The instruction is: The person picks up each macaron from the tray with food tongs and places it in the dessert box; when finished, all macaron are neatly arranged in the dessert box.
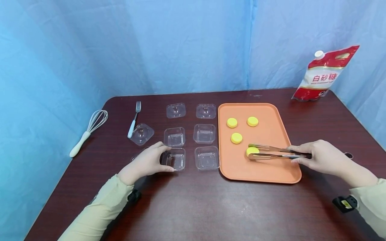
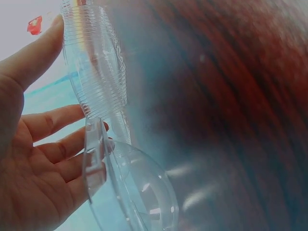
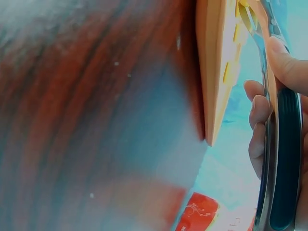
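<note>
My left hand [image 1: 149, 159] holds a clear plastic box [image 1: 178, 159] by its rim, thumb on the near side and forefinger on the far side. In the left wrist view a domed lid [image 2: 151, 185] adjoins that box, beside the palm. My right hand [image 1: 322, 156] grips metal tongs [image 1: 274, 155] with dark handles. Between the tongs' spread ends is a round yellow cake [image 1: 252, 150]; whether both ends touch it I cannot tell. It sits on an orange tray [image 1: 268, 172]. Other yellow cakes [image 1: 236, 138] lie farther back on the tray.
More clear boxes [image 1: 206, 158] stand between my left hand and the tray, with domed lids [image 1: 176, 110] behind. A fork [image 1: 132, 125] lies near another lid [image 1: 142, 134]. A whisk [image 1: 87, 134] is at the left edge, a sugar pouch [image 1: 322, 75] at the back right.
</note>
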{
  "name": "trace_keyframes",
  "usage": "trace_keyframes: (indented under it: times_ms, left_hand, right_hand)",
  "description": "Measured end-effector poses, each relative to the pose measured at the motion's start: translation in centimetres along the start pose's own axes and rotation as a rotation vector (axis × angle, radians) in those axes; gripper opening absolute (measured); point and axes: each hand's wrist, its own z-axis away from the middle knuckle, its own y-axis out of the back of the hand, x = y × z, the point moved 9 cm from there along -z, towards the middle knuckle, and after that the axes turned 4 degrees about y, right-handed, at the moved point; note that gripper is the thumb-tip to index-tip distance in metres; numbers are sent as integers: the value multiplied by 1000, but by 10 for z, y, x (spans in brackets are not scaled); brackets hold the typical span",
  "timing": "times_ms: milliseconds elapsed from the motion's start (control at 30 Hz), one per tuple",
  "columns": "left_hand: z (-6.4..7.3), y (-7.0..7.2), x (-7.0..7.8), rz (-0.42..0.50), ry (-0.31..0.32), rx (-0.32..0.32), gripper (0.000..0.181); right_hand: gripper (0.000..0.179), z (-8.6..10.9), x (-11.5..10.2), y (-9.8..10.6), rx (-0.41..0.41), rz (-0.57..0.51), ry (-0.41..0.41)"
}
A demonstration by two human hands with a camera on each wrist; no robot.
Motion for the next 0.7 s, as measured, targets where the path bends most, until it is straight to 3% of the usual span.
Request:
trace_keyframes:
  times_ms: [167,700]
  left_hand:
    - [-1,0,0,2,-2,1,70]
    - [0,0,0,10,7,0,71]
  right_hand:
    - [43,-2,-2,6,41,9,3]
    - [45,-23,-17,17,56,-12,-24]
